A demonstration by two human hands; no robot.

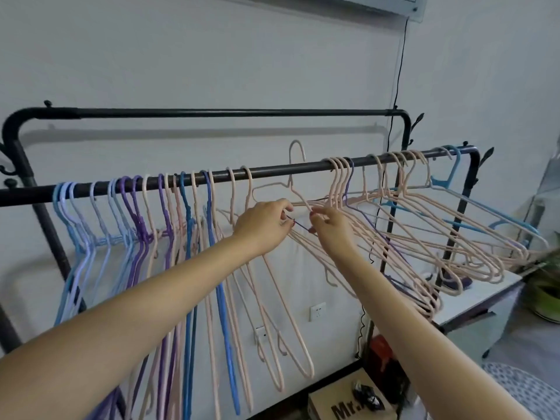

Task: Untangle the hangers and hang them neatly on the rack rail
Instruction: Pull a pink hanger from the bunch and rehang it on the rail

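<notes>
Both hands (298,224) pinch tangled pink hanger (295,177) w/ hook off rail (272,171).

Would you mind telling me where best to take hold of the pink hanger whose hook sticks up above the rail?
Probably at the neck just under the hook of the loose hanger, coming from the front, above the left hand and right hand. That part stands free above the rail; its lower wires sit among the tangled hangers.
</notes>
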